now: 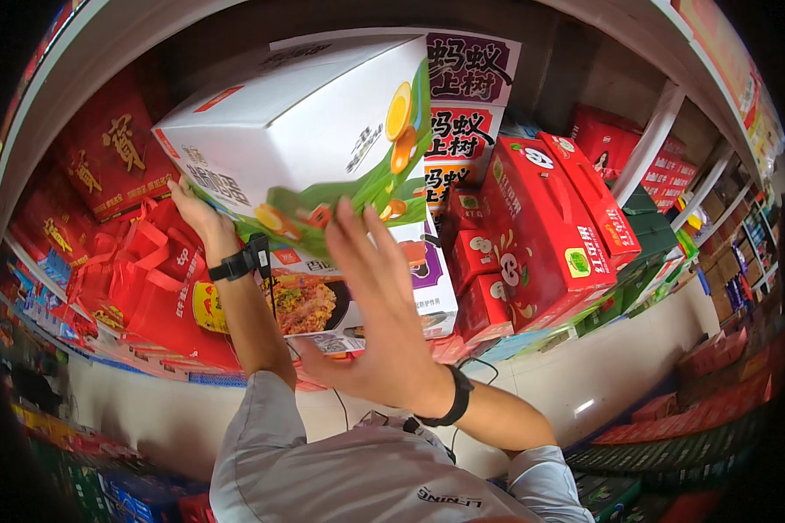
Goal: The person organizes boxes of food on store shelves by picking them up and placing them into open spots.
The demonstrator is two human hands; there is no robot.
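Observation:
A large white carton with a green printed band and pictures of egg halves sits tilted above another carton that shows a dish of food. My left hand grips the white carton's lower left side, its fingers partly hidden by the box. My right hand, blurred by motion, is in front of the carton's near face with fingers apart and nothing held. Whether its fingertips touch the cardboard I cannot tell. Behind the white carton rises a stack of cartons with purple, red and orange labels.
Red gift bags crowd the shelf at left. Red handled gift boxes stand close on the right, before a white shelf post. A shelf beam arches overhead. More goods line the tiled floor behind me.

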